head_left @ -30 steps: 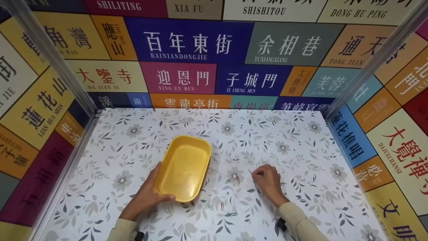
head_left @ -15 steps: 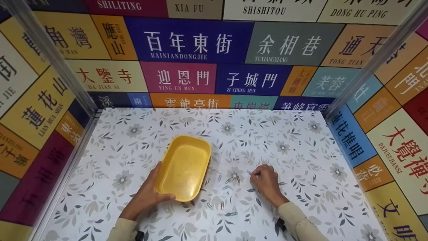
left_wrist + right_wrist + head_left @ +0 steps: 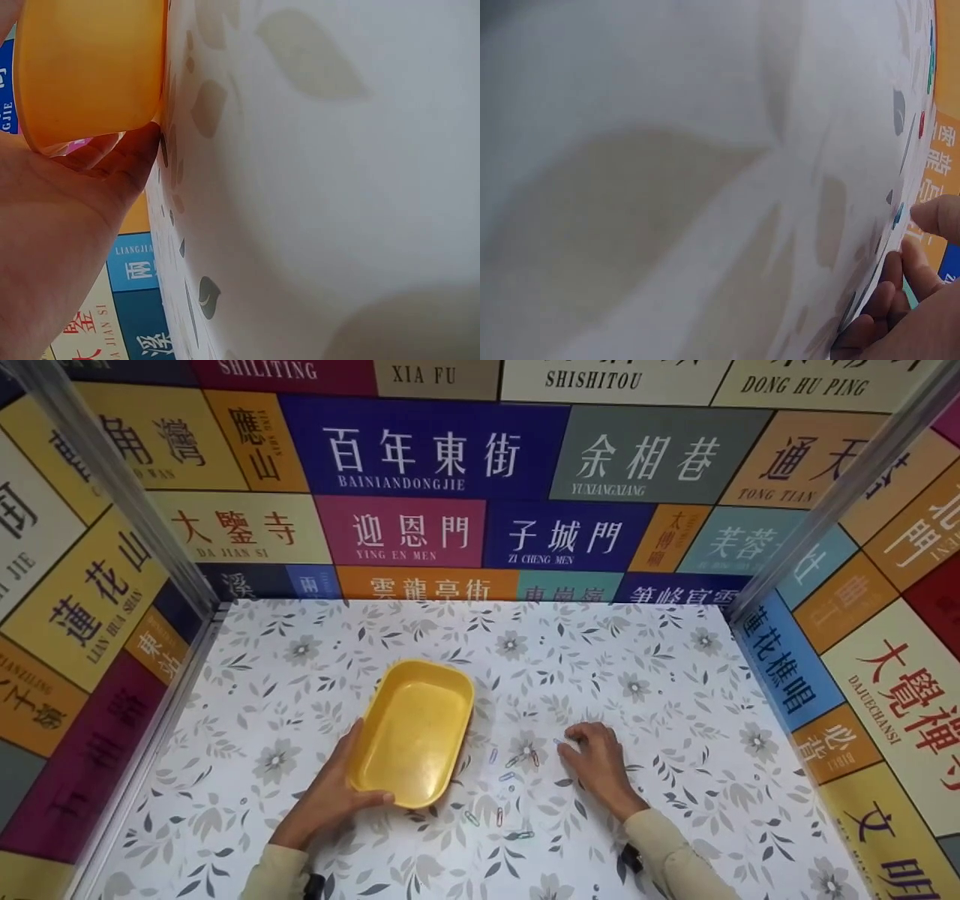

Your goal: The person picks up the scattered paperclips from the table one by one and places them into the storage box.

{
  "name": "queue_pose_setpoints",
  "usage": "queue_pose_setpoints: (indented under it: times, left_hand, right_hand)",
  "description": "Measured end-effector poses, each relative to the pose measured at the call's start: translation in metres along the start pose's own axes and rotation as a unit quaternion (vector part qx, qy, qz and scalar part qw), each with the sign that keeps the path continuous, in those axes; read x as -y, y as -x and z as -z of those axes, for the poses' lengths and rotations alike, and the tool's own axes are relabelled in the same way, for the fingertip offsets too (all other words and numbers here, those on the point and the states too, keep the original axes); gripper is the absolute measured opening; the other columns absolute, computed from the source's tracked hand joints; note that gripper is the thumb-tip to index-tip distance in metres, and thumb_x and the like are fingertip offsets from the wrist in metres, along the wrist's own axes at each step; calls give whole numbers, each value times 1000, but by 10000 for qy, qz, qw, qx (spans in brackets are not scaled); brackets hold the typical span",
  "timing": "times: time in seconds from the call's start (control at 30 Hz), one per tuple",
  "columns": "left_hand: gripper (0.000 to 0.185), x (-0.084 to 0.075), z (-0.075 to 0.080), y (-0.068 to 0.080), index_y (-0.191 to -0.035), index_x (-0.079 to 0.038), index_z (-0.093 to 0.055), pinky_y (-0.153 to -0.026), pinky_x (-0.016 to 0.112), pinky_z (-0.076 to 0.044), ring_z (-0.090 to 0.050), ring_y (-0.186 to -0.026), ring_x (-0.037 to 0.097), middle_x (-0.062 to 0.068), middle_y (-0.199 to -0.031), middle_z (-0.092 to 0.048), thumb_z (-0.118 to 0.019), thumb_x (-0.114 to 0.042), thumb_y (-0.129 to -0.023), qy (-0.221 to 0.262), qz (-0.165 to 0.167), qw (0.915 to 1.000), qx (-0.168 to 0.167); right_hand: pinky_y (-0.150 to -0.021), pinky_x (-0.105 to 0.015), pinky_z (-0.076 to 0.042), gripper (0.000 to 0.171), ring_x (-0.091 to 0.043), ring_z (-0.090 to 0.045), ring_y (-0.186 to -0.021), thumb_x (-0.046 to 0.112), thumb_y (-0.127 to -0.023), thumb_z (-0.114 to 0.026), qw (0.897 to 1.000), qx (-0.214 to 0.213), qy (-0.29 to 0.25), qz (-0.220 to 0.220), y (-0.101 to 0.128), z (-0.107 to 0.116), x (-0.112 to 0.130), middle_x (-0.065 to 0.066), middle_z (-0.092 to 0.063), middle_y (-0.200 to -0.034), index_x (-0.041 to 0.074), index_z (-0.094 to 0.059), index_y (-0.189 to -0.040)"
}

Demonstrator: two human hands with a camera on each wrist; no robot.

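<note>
Glossy yellow plastic tray (image 3: 412,731) on smooth floral-printed tabletop (image 3: 660,660)

Yellow tray (image 3: 411,733) (empty) lies left of scattered paperclips (image 3: 504,789).

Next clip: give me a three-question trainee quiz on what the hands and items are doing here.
1. True or false: the left hand grips the yellow tray.
2. What lies scattered on the table between the hands? A) coins B) paper clips C) screws
3. Fill in: the right hand has its fingertips at a small ____ clip on the table.

Key
1. True
2. B
3. blue
</note>
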State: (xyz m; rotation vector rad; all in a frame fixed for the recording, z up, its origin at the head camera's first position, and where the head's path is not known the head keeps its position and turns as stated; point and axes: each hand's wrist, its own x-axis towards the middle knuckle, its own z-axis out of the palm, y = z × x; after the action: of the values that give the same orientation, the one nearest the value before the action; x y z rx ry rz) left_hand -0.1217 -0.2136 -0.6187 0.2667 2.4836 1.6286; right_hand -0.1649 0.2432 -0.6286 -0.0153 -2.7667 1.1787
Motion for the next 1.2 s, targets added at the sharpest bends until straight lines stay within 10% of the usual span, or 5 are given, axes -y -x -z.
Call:
queue_pose_setpoints:
  times: [0.83,1.2]
  left_hand:
    - [137,-1,0,0,-178,-13,-14,-131,65,-19,-28,-163,45,19,-182,-20,-103,-29,-76,97,11,9999,-23]
    - [138,1,0,1,-178,-13,-14,-131,66,-20,-30,-162,47,20,-181,-22,-103,-31,-75,-10,19,9999,-98]
  right_hand:
    - [-82,-45,-50,12,-28,-61,-84,3,-88,-75,9956,-540,-176,741,-3,-7,-9,-2,-67,-83,8,-78,-78]
    - [-78,-34,-53,17,-20,-62,-82,-3,-92,-77,9973,-154,-330,632,-7,-7,24,-3,-70,-85,9,-81,-80]
